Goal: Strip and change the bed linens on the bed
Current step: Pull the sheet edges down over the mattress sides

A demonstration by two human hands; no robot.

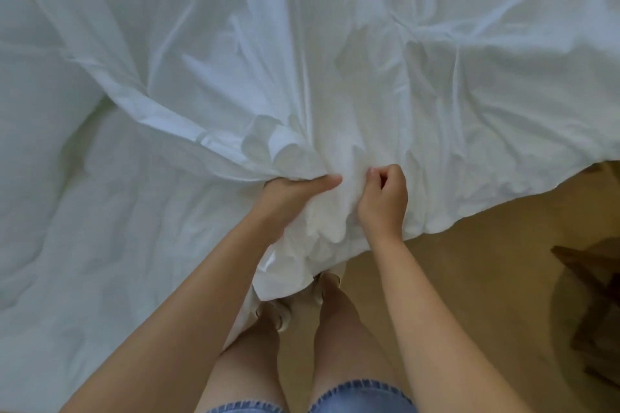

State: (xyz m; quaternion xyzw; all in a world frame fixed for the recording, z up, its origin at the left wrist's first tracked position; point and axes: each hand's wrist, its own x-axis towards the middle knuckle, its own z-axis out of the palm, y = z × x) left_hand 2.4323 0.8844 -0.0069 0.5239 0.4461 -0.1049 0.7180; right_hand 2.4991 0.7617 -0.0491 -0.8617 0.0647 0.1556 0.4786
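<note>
Bedding dominates the view as a person stands at the edge of the bed: a wide, crumpled white cotton sheet [369, 60] covers most of it and spills off the near edge toward the tan floor [486, 278], while a softer, padded white layer [84, 211] lies exposed on the left. A dark wooden piece of furniture [593, 305] stands on the floor at right, well apart from the bed. The sheet's hemmed edge runs diagonally down to the hands, where the cloth is bunched. The left grip [292, 193] is clenched around a gathered fold with the thumb laid along it. The right grip [382, 201], just beside it, pinches the same bunch with curled fingers. The step in hand appears to be hauling the sheet off or along the bed. Done well, that likely means gathering hand over hand, keeping both holds close on the hem, and pulling evenly toward the body, so the cloth neither drags the padded layer along nor falls underfoot. Counted: one loose sheet, one padded layer, two hands, two bare legs [339, 329], two pale shoes [281, 315], one furniture piece.
</note>
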